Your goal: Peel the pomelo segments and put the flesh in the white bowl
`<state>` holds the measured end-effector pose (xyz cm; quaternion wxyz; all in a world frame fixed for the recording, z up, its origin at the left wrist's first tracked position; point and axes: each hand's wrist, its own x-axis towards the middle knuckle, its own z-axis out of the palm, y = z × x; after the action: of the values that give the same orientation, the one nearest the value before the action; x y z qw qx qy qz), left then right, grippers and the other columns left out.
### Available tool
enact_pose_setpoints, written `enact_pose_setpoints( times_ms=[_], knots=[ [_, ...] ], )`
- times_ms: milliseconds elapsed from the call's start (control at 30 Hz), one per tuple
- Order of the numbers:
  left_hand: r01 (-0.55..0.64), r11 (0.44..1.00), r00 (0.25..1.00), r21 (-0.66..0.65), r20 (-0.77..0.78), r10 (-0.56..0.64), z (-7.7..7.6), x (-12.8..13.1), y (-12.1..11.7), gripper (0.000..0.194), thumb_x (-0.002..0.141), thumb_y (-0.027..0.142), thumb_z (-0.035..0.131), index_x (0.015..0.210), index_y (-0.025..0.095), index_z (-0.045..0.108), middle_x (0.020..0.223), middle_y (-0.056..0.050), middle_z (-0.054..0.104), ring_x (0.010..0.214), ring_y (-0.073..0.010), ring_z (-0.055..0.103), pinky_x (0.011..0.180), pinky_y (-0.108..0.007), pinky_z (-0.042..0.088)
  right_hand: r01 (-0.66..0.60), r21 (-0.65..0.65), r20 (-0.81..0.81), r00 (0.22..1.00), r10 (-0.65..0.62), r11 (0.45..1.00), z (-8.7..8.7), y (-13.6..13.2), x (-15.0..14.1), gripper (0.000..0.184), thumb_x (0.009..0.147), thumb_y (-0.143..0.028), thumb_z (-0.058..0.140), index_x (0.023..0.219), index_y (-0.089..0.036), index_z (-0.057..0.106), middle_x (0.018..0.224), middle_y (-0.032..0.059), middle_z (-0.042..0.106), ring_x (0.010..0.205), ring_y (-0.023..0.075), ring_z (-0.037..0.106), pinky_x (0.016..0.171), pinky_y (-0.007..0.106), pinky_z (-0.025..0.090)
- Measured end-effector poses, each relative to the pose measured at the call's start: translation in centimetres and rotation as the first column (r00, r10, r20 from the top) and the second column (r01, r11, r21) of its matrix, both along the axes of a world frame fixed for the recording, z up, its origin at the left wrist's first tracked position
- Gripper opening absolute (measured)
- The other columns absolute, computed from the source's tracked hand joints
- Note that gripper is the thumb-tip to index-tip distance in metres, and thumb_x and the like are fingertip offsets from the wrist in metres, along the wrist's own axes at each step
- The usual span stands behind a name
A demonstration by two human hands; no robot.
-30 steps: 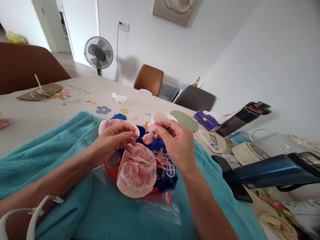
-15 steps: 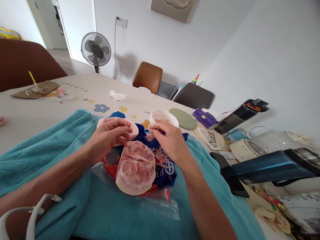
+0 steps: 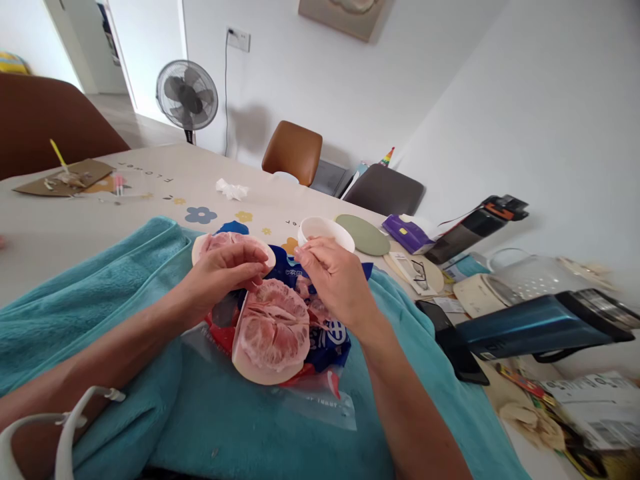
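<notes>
A halved pink pomelo (image 3: 273,333) rests cut side up on a blue and red plastic bag (image 3: 327,347), its flesh showing in thick pale rind. My left hand (image 3: 225,270) is just above its upper left edge, thumb and fingers pinched together; what they hold, if anything, is too small to make out. Over the bag, in front of a white bowl (image 3: 306,230), my right hand (image 3: 337,273) has its fingers closed, their contents hidden. Pink peeled scraps (image 3: 320,310) lie on the bag. Another pomelo half (image 3: 205,245) sits behind my left hand, partly covered.
A teal towel (image 3: 240,433) lies under the bag. To the right are a green oval mat (image 3: 365,233), a purple tissue pack (image 3: 407,232), a phone (image 3: 453,343) and a blue bottle (image 3: 530,327). A crumpled tissue (image 3: 231,189) lies farther back.
The pink scrap at my right fingertips has left them and now shows lower, over the bag. My right fingers have drawn closer together. The whole view has shifted slightly.
</notes>
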<state>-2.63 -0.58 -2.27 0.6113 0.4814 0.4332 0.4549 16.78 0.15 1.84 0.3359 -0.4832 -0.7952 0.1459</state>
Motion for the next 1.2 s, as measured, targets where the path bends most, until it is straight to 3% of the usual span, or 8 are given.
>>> enact_pose_setpoints(
  times_ms=[133, 267, 400, 533, 867, 1067, 1200],
  knots=[
    [0.009, 1.000, 0.999, 0.024, -0.036, -0.009, 0.3, 0.2, -0.2, 0.026, 0.070, 0.036, 0.077, 0.086, 0.018, 0.068, 0.080, -0.003, 0.071, 0.073, -0.0132, 0.062, 0.069, -0.024, 0.049, -0.047, -0.121, 0.092, 0.994, 0.058, 0.992, 0.3, -0.6, -0.5, 0.037, 0.097, -0.031, 0.043, 0.071, -0.018, 0.065, 0.076, 0.0038, 0.064, 0.076, 0.0168, 0.059, 0.072, 0.031, 0.043],
    [0.002, 0.999, 0.998, 0.045, -0.062, 0.001, 0.4, 0.4, -0.2, 0.020, 0.068, 0.031, 0.077, 0.081, 0.018, 0.069, 0.078, -0.002, 0.070, 0.071, -0.0136, 0.061, 0.065, -0.024, 0.048, -0.174, -0.240, 0.093, 0.975, 0.201, 0.955, -0.2, -1.7, -0.4, 0.021, 0.091, -0.016, 0.049, 0.094, -0.020, 0.070, 0.096, 0.0027, 0.069, 0.089, 0.0156, 0.062, 0.079, 0.029, 0.044],
    [0.005, 0.995, 0.991, 0.100, -0.137, 0.009, -0.3, 0.4, 0.1, 0.013, 0.070, 0.028, 0.073, 0.080, 0.019, 0.070, 0.077, -0.002, 0.070, 0.071, -0.0141, 0.060, 0.066, -0.025, 0.048, -0.221, -0.267, 0.161, 0.949, 0.270, 0.938, -1.2, -2.8, -0.3, 0.030, 0.090, -0.010, 0.047, 0.104, -0.021, 0.070, 0.098, 0.0033, 0.066, 0.088, 0.0155, 0.061, 0.078, 0.030, 0.044],
    [0.035, 0.986, 0.977, 0.165, -0.215, 0.001, -0.9, 0.1, 0.4, 0.012, 0.073, 0.028, 0.069, 0.081, 0.019, 0.071, 0.076, -0.002, 0.069, 0.072, -0.0154, 0.061, 0.064, -0.025, 0.047, -0.262, -0.241, 0.247, 0.915, 0.321, 0.934, -2.0, -2.9, -0.7, 0.024, 0.092, -0.014, 0.048, 0.101, -0.022, 0.069, 0.095, 0.0031, 0.062, 0.081, 0.0142, 0.057, 0.073, 0.029, 0.043],
    [0.038, 0.985, 0.971, 0.166, -0.239, 0.003, -0.8, 0.0, 0.3, 0.013, 0.075, 0.029, 0.068, 0.083, 0.019, 0.072, 0.078, -0.002, 0.070, 0.071, -0.0150, 0.059, 0.066, -0.025, 0.046, -0.115, -0.280, 0.242, 0.952, 0.186, 0.953, -1.9, -2.8, -0.9, 0.017, 0.089, -0.013, 0.051, 0.078, -0.016, 0.064, 0.077, 0.0006, 0.059, 0.072, 0.0130, 0.053, 0.064, 0.027, 0.036],
    [0.016, 0.990, 0.976, 0.143, -0.216, 0.015, -0.2, 0.2, 0.1, 0.013, 0.070, 0.028, 0.071, 0.079, 0.019, 0.072, 0.074, -0.001, 0.069, 0.068, -0.0146, 0.058, 0.064, -0.025, 0.044, -0.082, -0.253, 0.193, 0.972, 0.134, 0.964, -1.7, -3.2, -0.4, 0.019, 0.089, -0.012, 0.049, 0.075, -0.017, 0.062, 0.078, 0.0005, 0.062, 0.073, 0.0127, 0.055, 0.066, 0.027, 0.038],
    [0.023, 0.990, 0.976, 0.142, -0.218, 0.008, 0.2, 0.4, -0.1, 0.013, 0.069, 0.029, 0.070, 0.076, 0.018, 0.071, 0.072, -0.001, 0.067, 0.066, -0.0136, 0.056, 0.062, -0.024, 0.043, -0.057, -0.207, 0.179, 0.979, 0.095, 0.977, -1.3, -4.6, -0.3, 0.018, 0.092, -0.023, 0.053, 0.078, -0.019, 0.064, 0.080, 0.0007, 0.062, 0.078, 0.0147, 0.058, 0.067, 0.028, 0.042]
  ],
)
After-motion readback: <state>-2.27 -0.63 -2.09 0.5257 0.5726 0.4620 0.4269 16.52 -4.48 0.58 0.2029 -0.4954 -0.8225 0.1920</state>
